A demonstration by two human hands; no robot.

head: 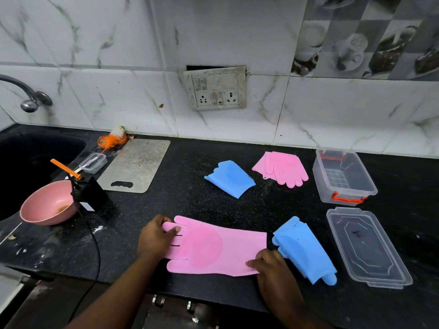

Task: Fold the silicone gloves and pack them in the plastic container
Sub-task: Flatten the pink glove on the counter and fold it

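Head view: on the black countertop (185,186), near its front edge, a pink silicone glove (213,245) lying flat and unfolded, fingers to the left, cuff to the right. Left hand (155,236) pinching the glove's fingertips, thumb on top; right hand (270,264) pressing down on the near corner of the cuff, fingers narrow and flat. Just beside the cuff, a blue glove (306,250), apparently folded already. Toward the back edge, another folded blue glove (229,178) and a second pink glove (282,168), bunched, fold state hard to tell. At the right end, the clear plastic container (319,172) standing open and bare inside, its lid (368,245) off in front. Judged early: some folding done, first fold here not begun, all packing left.
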